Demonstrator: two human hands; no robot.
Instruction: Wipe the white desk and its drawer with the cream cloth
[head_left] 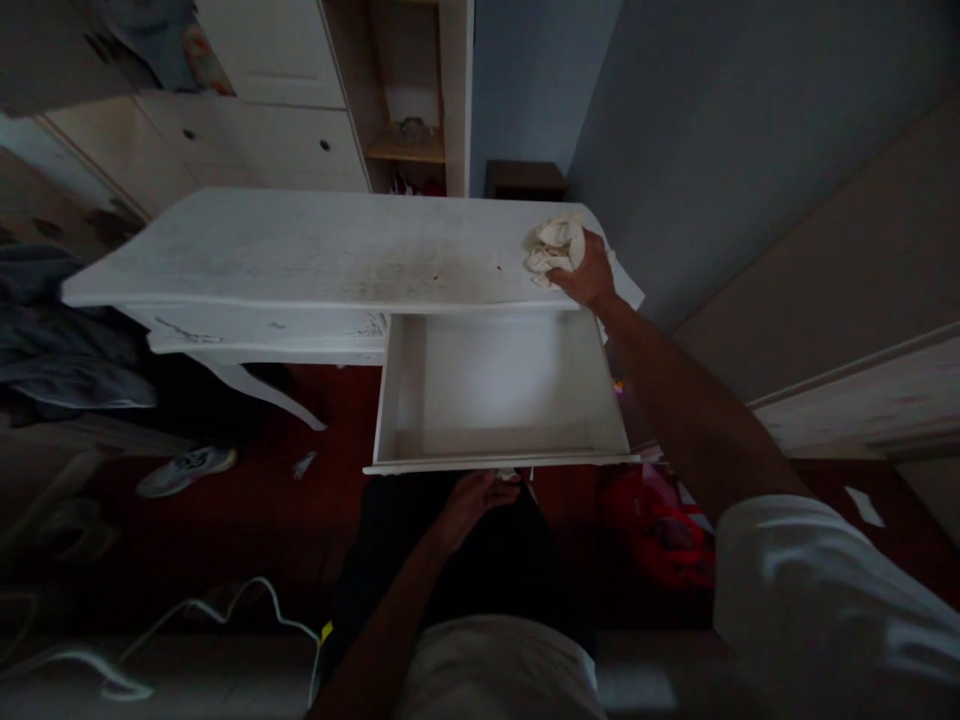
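Note:
On the right end of a white desk (285, 235), my right hand (589, 272) is closed round a crumpled cream cloth (556, 245) that presses on the top. Grey smudges and small dark specks mark the desktop to the left of the cloth. Below the desktop a white drawer (495, 390) is pulled out towards me, with a bare interior. My left hand (472, 505) is low at the middle of the drawer front, its fingers curled at a small whitish knob (507, 474), partly hidden.
White cabinets (262, 140) and an open shelf unit (409, 140) stand behind the desk. A grey wall (720, 150) rises on the right. Dark clothes (67, 330) hang at left, a shoe (187, 470) lies on the floor, and a red bag (660, 530) sits at right.

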